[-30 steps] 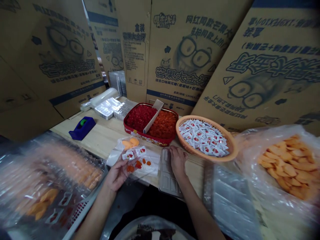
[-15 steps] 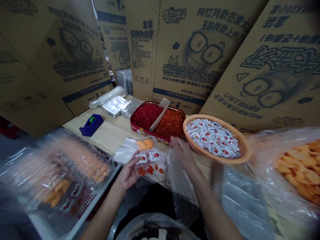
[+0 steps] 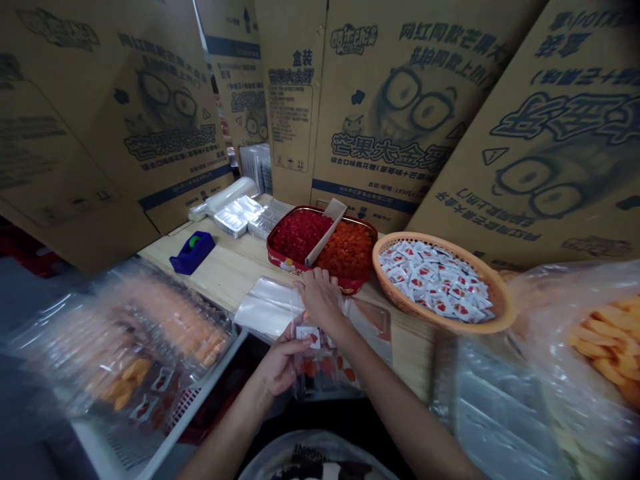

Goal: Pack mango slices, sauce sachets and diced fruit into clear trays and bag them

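Observation:
My left hand (image 3: 281, 360) grips the near left edge of a clear plastic tray (image 3: 320, 360) filled with red candies and a small white sachet. My right hand (image 3: 320, 299) lies palm down across the top of that tray, fingers together, pressing a clear lid (image 3: 373, 319) over it. The tray hangs at the front edge of the wooden table (image 3: 225, 267). Just behind my right hand stands a red tin (image 3: 287, 260) of dark red and orange-red candies, split by a cardboard divider.
An orange basket (image 3: 493, 313) of white sachets sits right of the tin. A bag of orange slices (image 3: 610, 333) lies far right. Clear bags (image 3: 265, 303), a blue tape dispenser (image 3: 193, 252) and empty trays (image 3: 235, 217) are on the left. Filled trays (image 3: 150, 340) are stacked low left. Cardboard boxes (image 3: 380, 100) wall the back.
My right hand lifted a clear lid from the table on the right and brought it left over the filled tray. My left hand kept holding the tray.

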Demonstrator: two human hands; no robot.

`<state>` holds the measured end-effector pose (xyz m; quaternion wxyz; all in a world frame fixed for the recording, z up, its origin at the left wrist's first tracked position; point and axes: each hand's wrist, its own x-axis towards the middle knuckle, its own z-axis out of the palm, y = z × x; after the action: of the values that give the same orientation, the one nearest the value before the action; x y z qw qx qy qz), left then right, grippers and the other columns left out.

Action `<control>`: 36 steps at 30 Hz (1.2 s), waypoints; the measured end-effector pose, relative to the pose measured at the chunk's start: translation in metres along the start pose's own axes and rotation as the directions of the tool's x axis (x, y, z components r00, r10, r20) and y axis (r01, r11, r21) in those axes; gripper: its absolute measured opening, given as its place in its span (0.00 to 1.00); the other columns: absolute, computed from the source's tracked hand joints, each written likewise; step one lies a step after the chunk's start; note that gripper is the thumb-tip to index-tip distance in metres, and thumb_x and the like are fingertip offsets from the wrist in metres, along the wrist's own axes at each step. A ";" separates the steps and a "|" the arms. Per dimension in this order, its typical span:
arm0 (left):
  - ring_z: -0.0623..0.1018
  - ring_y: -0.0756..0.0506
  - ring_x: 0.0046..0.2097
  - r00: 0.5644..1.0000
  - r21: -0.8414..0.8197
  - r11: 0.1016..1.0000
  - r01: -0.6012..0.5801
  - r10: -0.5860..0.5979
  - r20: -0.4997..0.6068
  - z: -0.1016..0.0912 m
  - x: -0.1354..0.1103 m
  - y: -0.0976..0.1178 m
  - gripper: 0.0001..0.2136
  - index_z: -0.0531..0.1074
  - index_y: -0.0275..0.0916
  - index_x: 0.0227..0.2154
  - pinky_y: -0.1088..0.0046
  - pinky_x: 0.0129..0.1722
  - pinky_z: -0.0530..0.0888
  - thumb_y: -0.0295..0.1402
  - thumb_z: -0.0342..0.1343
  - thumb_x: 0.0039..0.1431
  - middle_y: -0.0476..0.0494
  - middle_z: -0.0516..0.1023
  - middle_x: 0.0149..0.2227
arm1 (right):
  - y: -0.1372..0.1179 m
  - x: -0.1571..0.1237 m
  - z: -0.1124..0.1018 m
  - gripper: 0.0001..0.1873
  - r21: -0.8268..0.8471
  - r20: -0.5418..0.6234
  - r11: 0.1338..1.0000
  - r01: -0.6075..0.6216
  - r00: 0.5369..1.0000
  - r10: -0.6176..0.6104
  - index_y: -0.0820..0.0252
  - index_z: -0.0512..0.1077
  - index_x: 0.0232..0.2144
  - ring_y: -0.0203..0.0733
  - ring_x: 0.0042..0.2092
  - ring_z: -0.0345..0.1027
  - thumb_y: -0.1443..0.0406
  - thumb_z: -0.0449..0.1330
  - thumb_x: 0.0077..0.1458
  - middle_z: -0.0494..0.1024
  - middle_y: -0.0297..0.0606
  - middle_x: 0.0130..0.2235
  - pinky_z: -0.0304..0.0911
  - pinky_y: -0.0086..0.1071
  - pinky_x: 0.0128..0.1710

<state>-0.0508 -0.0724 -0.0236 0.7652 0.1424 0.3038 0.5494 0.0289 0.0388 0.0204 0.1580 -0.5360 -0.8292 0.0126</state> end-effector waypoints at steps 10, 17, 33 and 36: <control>0.78 0.43 0.38 0.998 0.032 0.999 0.031 -0.033 0.046 0.012 0.004 0.015 0.29 0.61 0.42 0.52 0.65 0.40 0.72 0.21 0.58 0.45 0.43 0.76 0.37 | 0.061 -0.064 -0.018 0.15 0.842 0.537 -0.061 -0.536 0.822 0.192 0.61 0.72 0.36 0.43 0.36 0.70 0.59 0.62 0.44 0.76 0.38 0.34 0.65 0.38 0.37; 0.74 0.43 0.39 0.971 0.794 0.565 -0.223 0.206 0.125 0.009 0.064 0.045 0.16 0.69 0.42 0.44 0.66 0.39 0.69 0.38 0.55 0.52 0.42 0.73 0.37 | 0.082 -0.099 -0.025 0.12 0.738 0.611 -0.540 -0.404 0.740 0.282 0.58 0.74 0.30 0.40 0.30 0.73 0.66 0.67 0.38 0.79 0.34 0.29 0.69 0.33 0.31; 0.73 0.46 0.40 0.967 0.962 -0.132 -0.238 0.058 0.247 -0.027 0.144 0.080 0.12 0.69 0.35 0.40 0.62 0.41 0.71 0.37 0.51 0.57 0.42 0.72 0.41 | 0.114 -0.118 -0.042 0.11 0.767 0.569 -0.582 -0.270 0.707 0.420 0.61 0.76 0.29 0.41 0.32 0.73 0.68 0.67 0.37 0.79 0.36 0.31 0.71 0.34 0.36; 0.72 0.46 0.40 0.950 0.952 -0.143 -0.271 0.117 0.288 -0.017 0.134 0.082 0.09 0.71 0.35 0.33 0.64 0.42 0.69 0.36 0.54 0.54 0.45 0.73 0.36 | 0.115 -0.118 -0.041 0.11 0.766 0.568 -0.584 -0.267 0.706 0.423 0.61 0.76 0.28 0.40 0.31 0.73 0.67 0.68 0.37 0.79 0.36 0.31 0.70 0.32 0.36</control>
<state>-0.0950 0.0795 -0.0327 0.3278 0.7338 0.5446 0.2397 0.1867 -0.0239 0.0077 0.5385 -0.4319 -0.1541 0.7069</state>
